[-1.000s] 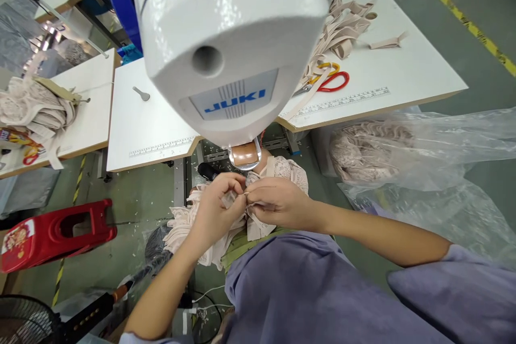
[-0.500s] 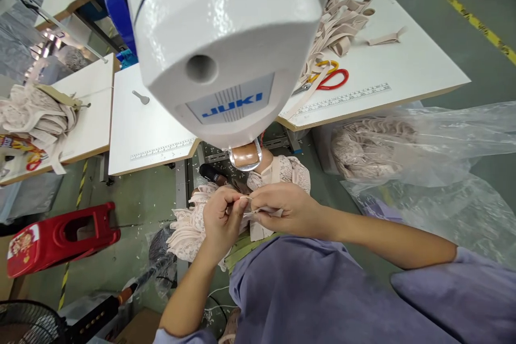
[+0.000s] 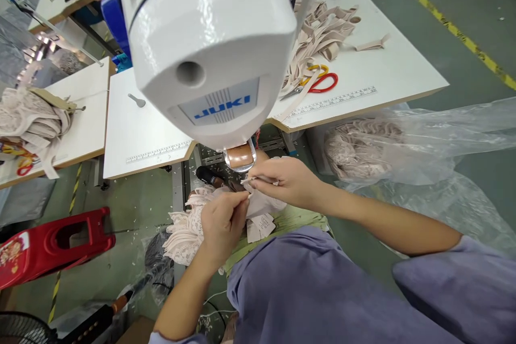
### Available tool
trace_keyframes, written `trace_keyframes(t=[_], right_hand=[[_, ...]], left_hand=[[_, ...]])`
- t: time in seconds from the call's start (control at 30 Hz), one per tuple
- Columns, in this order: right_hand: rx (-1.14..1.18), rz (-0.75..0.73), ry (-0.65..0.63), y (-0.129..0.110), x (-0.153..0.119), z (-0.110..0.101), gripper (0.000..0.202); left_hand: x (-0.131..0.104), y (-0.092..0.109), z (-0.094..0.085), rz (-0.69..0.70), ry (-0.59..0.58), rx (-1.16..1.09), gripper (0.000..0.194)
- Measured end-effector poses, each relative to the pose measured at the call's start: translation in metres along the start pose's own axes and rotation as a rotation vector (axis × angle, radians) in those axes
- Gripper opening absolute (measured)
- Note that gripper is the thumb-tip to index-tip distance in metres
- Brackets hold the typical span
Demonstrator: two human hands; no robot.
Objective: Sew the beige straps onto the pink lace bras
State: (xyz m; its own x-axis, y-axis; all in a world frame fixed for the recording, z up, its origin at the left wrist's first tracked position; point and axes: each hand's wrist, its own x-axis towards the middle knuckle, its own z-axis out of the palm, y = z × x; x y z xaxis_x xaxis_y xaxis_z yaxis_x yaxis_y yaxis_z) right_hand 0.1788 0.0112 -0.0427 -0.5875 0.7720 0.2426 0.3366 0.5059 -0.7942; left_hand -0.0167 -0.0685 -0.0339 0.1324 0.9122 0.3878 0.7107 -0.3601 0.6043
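My left hand (image 3: 223,221) pinches the edge of a pale beige lace garment (image 3: 264,203) between thumb and fingers. Opposite it, my right hand (image 3: 292,185) is closed on the same garment a little higher up; a thin greyish strip shows between its fingers, too small to name. A white printed label (image 3: 261,227) hangs below the cloth, over a green cloth on my lap. Both hands are just under the head of a white JUKI sewing machine (image 3: 209,54). Beside my left hand hangs a stack of lace pieces (image 3: 183,236).
On the right tabletop (image 3: 403,67) lie beige straps (image 3: 322,32) and scissors with red and yellow handles (image 3: 324,83). A plastic-lined bin of beige pieces (image 3: 358,148) stands below. Leftward are a red stool (image 3: 86,234), a fan (image 3: 26,328) and another garment pile (image 3: 30,118).
My right hand has risen towards the machine and moved slightly apart from my left, pulling the garment's edge upward. The printed label now shows. The whole view has shifted a little.
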Motion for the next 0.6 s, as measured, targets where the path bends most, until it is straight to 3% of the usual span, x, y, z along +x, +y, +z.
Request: trace_keyframes(t=[0.13,0.33,0.5,0.6], right_hand=[[0.085,-0.032,-0.153,0.000,0.006,-0.012,0.020],[0.223,0.115,-0.313,-0.009,0.006,-0.022,0.020],[0.269,0.137,-0.351,-0.014,0.007,-0.027,0.016],[0.236,0.127,-0.336,-0.013,0.007,-0.028,0.016]], left_hand=[[0.006,0.004,-0.008,0.096,-0.023,0.044,0.010],[0.009,0.004,-0.011,-0.004,-0.084,-0.006,0.007],[0.012,0.005,-0.011,-0.085,-0.132,-0.055,0.005],[0.018,0.005,-0.013,-0.131,-0.220,-0.052,0.016]])
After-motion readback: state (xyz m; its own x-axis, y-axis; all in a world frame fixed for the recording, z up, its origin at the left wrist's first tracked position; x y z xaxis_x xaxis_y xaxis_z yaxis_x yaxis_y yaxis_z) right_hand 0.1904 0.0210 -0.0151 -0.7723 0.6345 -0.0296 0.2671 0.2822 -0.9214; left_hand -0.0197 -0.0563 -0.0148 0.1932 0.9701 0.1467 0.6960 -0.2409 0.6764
